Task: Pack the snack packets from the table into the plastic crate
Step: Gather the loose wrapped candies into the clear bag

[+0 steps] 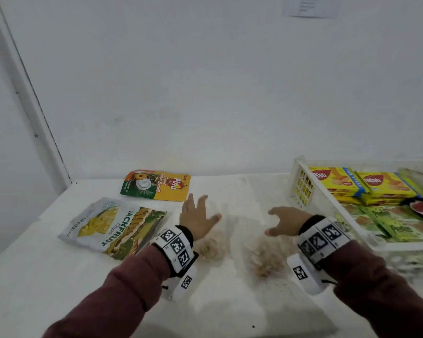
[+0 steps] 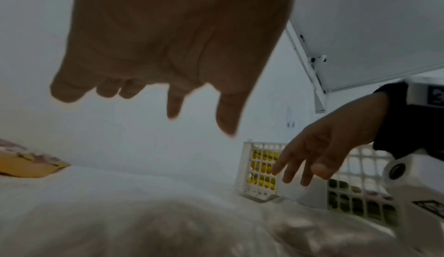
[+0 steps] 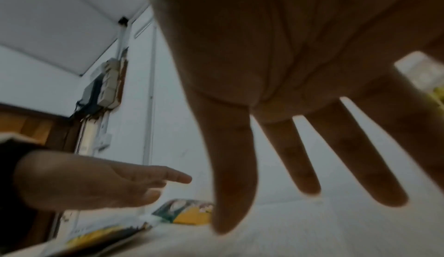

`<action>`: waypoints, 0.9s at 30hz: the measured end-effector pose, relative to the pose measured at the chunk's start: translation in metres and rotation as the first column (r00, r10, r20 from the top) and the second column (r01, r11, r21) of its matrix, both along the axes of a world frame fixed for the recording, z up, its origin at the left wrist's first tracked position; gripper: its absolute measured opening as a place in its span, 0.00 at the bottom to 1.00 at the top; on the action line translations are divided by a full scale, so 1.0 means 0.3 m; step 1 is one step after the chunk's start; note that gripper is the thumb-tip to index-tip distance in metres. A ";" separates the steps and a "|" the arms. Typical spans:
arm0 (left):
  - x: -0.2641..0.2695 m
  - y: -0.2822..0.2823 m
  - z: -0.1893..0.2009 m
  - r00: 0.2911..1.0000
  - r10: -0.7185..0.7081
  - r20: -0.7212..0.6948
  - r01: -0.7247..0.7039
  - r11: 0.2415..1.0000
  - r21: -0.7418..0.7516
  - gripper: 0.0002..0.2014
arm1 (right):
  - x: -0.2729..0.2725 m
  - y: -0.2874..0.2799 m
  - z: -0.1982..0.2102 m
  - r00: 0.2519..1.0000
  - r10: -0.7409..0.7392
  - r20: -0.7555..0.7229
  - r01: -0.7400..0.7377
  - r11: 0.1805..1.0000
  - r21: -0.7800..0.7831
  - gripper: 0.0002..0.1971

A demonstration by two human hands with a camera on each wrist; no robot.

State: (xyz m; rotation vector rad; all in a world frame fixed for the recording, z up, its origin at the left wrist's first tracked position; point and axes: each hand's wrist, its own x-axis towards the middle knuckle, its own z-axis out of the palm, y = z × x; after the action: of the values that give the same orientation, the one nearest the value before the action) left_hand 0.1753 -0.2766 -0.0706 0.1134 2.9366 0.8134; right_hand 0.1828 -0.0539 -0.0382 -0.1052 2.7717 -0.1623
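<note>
Hands both hover empty, fingers spread: left hand [image 1: 195,219] and right hand [image 1: 287,222] over two clear nut bags [image 1: 239,242] mid-surface. Crate [image 1: 300,172] sits at 3 o'clock, already loaded with packets. Jackfruit pouch [image 1: 112,228] waits at 9. I'd pinch each bag by its slack top so nuts don't shift, then lay flat.

White surface [image 1: 59,276]; a white lattice crate [image 1: 300,184] packed with yellow-and-blue and green packets. The jackfruit pouch [image 1: 112,228] is pale grey with yellow and green, the other pouch [image 1: 156,185] yellow and green. Maroon sleeves [image 1: 122,293], black-and-white checkered wristbands [image 1: 176,245]; clear bags [image 1: 264,262], perhaps beige inside
</note>
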 end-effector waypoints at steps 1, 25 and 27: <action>0.011 0.005 -0.009 0.996 -0.074 0.053 0.082 0.982 -0.169 0.37 | 0.021 0.004 -0.006 0.997 0.034 0.066 -0.038 0.997 0.070 0.37; -0.093 0.019 0.073 0.977 -0.097 0.192 0.081 0.993 0.088 0.26 | -0.218 -0.082 -0.098 0.998 -0.040 0.044 0.039 0.999 0.023 0.39; -0.101 -0.079 0.108 0.995 0.027 0.091 -0.042 0.984 0.172 0.23 | -0.224 -0.135 -0.061 1.000 -0.006 -0.028 0.004 0.997 -0.071 0.38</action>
State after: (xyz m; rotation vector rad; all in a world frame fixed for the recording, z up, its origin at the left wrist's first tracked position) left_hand 0.1451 -0.3004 -0.0383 0.0371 2.7886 1.0513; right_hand 0.1157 -0.0945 -0.0565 -0.1196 2.7945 -0.2621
